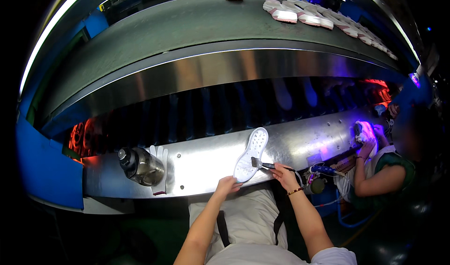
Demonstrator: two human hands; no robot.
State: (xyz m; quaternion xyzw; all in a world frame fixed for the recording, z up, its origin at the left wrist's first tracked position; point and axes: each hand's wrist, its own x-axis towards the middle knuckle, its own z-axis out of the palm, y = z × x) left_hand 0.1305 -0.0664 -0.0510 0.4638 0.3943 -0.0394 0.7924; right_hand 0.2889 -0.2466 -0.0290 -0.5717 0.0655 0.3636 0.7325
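Observation:
A white shoe sole (251, 154) lies tread-up on the shiny metal ledge (201, 162) in front of me. My left hand (227, 185) grips its near end at the ledge's front edge. My right hand (282, 172) holds a small dark-handled brush (263, 164), whose head touches the sole's lower half.
A dark water bottle (140, 166) lies on a white glove (159, 162) at the ledge's left. A grey conveyor belt (187, 26) above carries several pink-white shoes (304, 14). To my right a co-worker's hand (368, 145) holds a sole under purple light. Cables hang near my right.

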